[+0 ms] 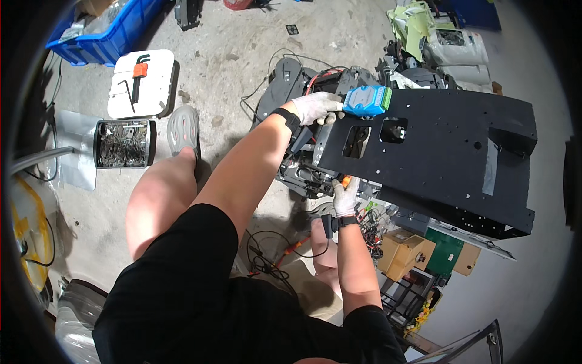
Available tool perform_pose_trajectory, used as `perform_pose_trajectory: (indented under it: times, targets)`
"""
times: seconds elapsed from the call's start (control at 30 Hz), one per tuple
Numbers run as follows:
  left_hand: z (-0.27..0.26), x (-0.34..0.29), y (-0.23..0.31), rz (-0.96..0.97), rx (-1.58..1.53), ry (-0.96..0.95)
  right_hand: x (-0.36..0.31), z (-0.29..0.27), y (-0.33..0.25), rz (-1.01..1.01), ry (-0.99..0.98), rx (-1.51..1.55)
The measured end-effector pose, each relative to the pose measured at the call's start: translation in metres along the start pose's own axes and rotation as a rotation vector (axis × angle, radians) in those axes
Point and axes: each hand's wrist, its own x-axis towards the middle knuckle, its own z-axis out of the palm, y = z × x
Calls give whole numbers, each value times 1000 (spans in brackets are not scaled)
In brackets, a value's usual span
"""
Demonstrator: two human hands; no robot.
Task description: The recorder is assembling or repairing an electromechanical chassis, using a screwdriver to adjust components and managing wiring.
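A large black panel housing (436, 133) with cut-outs lies across a dark machine with exposed wiring (297, 176). My left hand (318, 108), in a white glove, has its fingers bent over the panel's near-left corner. Its fingertips come close to a blue box-shaped module (365, 101) with a green terminal strip, which rests on the panel. Below the panel's lower edge, my gloved right hand (345, 198) is closed about a small orange part (346, 181). The fingers and panel edge hide most of that part. Both wrists wear black straps.
A white tray (159, 109) holds hex keys in an orange holder (140, 70). Nearby are a bin of screws (123, 159) and a blue crate (100, 36). Cables (267, 261) lie by my feet. Cardboard boxes (403, 252) and plastic-wrapped parts (458, 48) stand at the right.
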Motion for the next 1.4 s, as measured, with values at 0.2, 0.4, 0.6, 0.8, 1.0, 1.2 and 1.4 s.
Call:
perform_pose_trajectory:
  times: [0.2,0.4,0.6,0.8,1.0,1.2,1.4]
  targets:
    - [-1,6,-10,63,44,22,-1,0,-4,-78,17,-64]
    - [14,6,8,226,-337,198,0,1,0,17,1,-3]
    - [41,6,59,678,990,145,1,4,-5,44,7,136]
    - [53,5,73,528,927,151,3,1,-11,-25,9,17]
    - [41,6,52,448,754,154,3,0,-6,-48,12,-12]
    - [41,9,46,542,669,134,1,2,0,-105,56,-27]
    - [37,23,48,638,739,145,18,5,15,-108,68,-158]
